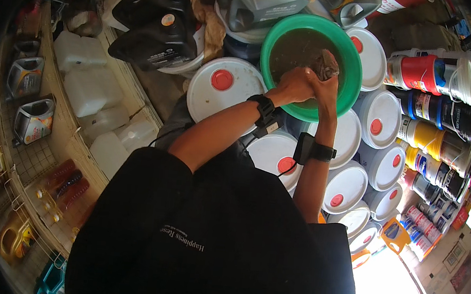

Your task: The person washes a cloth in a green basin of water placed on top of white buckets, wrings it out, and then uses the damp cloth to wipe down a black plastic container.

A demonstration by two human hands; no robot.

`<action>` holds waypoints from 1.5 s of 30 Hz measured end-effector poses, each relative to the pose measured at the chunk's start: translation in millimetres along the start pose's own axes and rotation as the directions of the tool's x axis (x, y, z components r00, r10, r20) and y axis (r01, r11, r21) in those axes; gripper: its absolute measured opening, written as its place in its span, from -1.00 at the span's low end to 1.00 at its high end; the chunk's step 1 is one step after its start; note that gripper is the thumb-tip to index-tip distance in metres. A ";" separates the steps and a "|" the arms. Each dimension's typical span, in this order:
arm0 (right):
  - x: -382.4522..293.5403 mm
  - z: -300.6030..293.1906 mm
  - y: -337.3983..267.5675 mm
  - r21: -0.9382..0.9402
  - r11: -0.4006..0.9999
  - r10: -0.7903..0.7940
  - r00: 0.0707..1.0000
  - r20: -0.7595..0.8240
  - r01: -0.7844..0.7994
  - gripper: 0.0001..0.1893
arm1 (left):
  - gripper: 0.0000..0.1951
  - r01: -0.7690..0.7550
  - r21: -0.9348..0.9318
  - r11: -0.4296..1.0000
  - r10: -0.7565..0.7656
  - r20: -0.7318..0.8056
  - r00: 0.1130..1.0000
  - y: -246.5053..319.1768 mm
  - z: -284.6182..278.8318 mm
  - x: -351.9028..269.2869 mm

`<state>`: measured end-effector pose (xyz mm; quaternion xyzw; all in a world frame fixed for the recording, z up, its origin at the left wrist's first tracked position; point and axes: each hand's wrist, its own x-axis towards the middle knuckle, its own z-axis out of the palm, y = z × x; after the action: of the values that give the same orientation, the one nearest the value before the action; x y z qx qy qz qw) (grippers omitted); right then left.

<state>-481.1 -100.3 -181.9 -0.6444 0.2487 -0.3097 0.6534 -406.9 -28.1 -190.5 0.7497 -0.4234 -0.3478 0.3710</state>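
Note:
A green plastic basin (265, 66) of murky brown water stands before me on white-lidded buckets. Over the water my two hands meet, closed around a bunched, wet-looking brownish cloth (326, 65). My left hand (295, 85) comes in from the left, its fingers wrapped at the cloth's near end. From below, my right hand (327, 87) grips it, and the crumpled end sticks out past its fingers. Most of the cloth inside the grip is hidden. Both wrists wear black straps with small devices.
White bucket lids with red caps (226, 92) surround the basin. A grey oil jug (265, 6) lies just beyond it, with black jugs (155, 46) to the left. Stacked paint or oil buckets (432, 75) line the right. Shelving on the left holds translucent jugs (91, 84).

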 end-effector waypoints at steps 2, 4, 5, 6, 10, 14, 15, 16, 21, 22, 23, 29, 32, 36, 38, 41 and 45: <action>-2.6 -1.3 -3.6 -0.009 0.992 0.126 0.991 -0.054 -0.127 -0.42 | -0.75 -0.013 0.047 0.999 0.012 0.021 1.000 1.7 -0.8 -2.5; -1.1 -2.4 -4.1 -0.011 0.970 0.239 0.964 -0.116 -0.242 -0.51 | -0.79 -0.065 0.050 0.997 0.066 -0.032 0.997 3.8 -2.3 -2.0; 0.4 -3.7 -0.9 -0.081 0.972 0.205 0.967 -0.151 -0.219 -0.58 | -0.79 -0.065 0.050 0.997 0.067 -0.034 0.997 4.4 -3.5 -1.7; 1.0 -3.2 -0.7 -0.152 0.968 0.170 0.968 -0.184 -0.198 -0.65 | -0.80 -0.073 0.067 0.995 0.074 -0.015 0.997 5.7 -5.7 -1.6; -0.3 -1.3 10.1 0.567 0.821 0.286 0.908 -0.305 -0.069 -0.80 | -0.84 -0.061 0.101 0.993 0.063 -0.024 0.998 15.9 -13.6 0.1; -2.1 -6.4 0.0 0.601 0.799 0.285 0.897 -0.339 -0.026 -0.80 | -0.84 -0.009 0.073 0.997 0.006 0.036 0.999 28.0 -22.1 0.7; -0.6 -5.2 -2.7 0.601 0.799 0.284 0.898 -0.336 -0.028 -0.80 | -0.82 -0.001 0.046 0.999 -0.001 0.048 0.999 26.1 -20.2 3.5; 0.8 -3.6 -5.2 0.569 0.822 0.236 0.898 -0.372 0.020 -0.80 | -0.81 0.006 0.019 1.000 -0.008 0.061 0.998 24.2 -18.1 5.9; 3.5 -5.3 -18.4 0.542 0.837 0.139 0.930 -0.341 0.074 -0.84 | -0.78 -0.033 0.030 0.999 0.030 0.115 0.993 26.5 -14.4 9.6; 3.1 -6.7 -18.7 0.524 0.851 0.161 0.930 -0.330 0.038 -0.84 | -0.76 -0.007 0.080 0.997 -0.008 0.178 0.984 30.3 -15.9 8.4; 2.6 -7.7 -18.8 0.506 0.863 0.185 0.929 -0.320 0.003 -0.82 | -0.76 -0.006 0.078 0.997 -0.008 0.178 0.984 33.2 -17.5 5.8; 10.0 -5.7 -20.4 0.586 0.791 0.404 0.870 -0.283 -0.177 -0.83 | -0.73 0.053 0.070 0.996 -0.062 0.122 0.991 31.1 -17.5 -3.6; 12.5 -2.6 -14.8 0.480 0.839 0.451 0.821 -0.349 -0.257 -0.86 | -0.74 0.046 0.044 0.998 -0.049 0.079 0.996 22.3 -12.0 -5.7; 11.7 -0.8 12.3 0.414 0.886 0.385 0.832 -0.399 -0.211 -0.91 | -0.76 0.016 -0.003 1.000 -0.015 0.098 0.995 6.7 -7.0 -6.8; 8.0 0.1 21.9 0.479 0.858 0.398 0.830 -0.392 -0.185 -0.90 | -0.77 0.003 0.014 1.000 -0.004 0.097 0.995 -4.6 -3.2 -1.9; 2.9 5.5 22.1 0.534 0.837 0.386 0.821 -0.421 -0.120 -0.85 | -0.78 0.074 0.040 0.996 -0.079 0.144 0.986 -15.3 -3.8 4.0; -13.4 4.7 15.1 0.417 0.888 0.341 0.886 -0.313 -0.194 -0.71 | -0.74 -0.073 0.155 0.985 0.035 0.236 0.971 -28.3 -3.6 7.3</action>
<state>-485.6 -87.7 -197.7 -0.3946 0.3942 -0.3746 0.7407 -390.2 -23.3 -214.4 0.7199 -0.5111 -0.3872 0.2657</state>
